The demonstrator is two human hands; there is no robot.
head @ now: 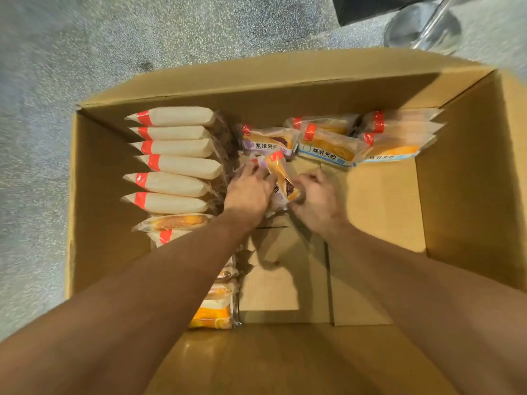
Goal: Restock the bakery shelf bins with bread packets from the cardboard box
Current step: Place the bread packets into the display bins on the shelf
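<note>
floor (94,38): grey speckled | on it: open cardboard box (467,178), centre | shiny metal base (422,29) with slanted pole, beyond the box's far right corner | dark object (368,7), just left of the base

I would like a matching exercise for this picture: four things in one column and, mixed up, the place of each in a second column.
Things:
1. row of white packets
2. blue-label packets
3. packet held by both hands
4. metal stand base

Places:
A. on the floor outside the cardboard box, top right
B. along the box's left wall
C. in the middle of the box, between the left hand and the right hand
D. against the far wall, towards the right

Pairs: 1-B, 2-D, 3-C, 4-A
</note>
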